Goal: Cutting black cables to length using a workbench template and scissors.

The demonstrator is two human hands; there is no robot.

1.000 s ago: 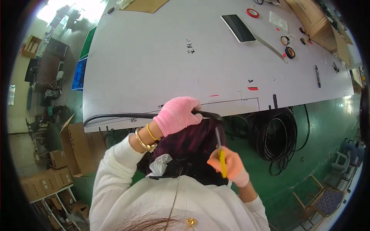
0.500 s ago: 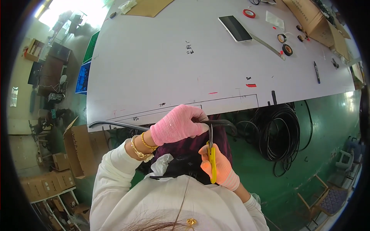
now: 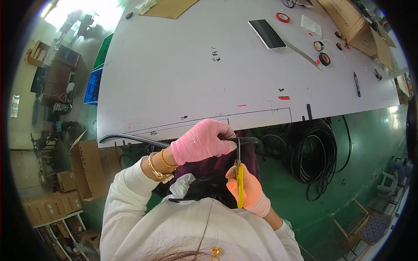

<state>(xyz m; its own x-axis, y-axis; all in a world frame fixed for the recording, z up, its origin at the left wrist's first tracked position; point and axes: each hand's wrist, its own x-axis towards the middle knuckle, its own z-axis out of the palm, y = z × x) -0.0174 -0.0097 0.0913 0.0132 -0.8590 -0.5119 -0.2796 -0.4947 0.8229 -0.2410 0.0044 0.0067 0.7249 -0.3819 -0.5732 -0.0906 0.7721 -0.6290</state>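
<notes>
Black, flexible tube (image 3: 150, 141) runs along the near edge of the white, flat table (image 3: 165, 65); its left end lies over the table corner, and its right end sticks out past the edge, above the person's lap. I see the left hand (image 3: 202, 141), in a pink knitted glove, with its fingers clenched around this tube close to the right end. Just beside, the right hand (image 3: 250, 191), in an orange glove, grasps the metal scissors with yellow handles (image 3: 240, 185). Their blades point to the table and meet the tube near the left fingertips; from my distant seat I cannot tell how wide they are parted.

To the right, below the table, I find a large coil of black cable (image 3: 311, 152) on the green painted floor (image 3: 283, 217). Farther on the table lie a flat phone with dark screen (image 3: 267, 34), a narrow grey metal strip (image 3: 305, 56), a red tape roll (image 3: 282, 17) and a slim black pen (image 3: 357, 85).
</notes>
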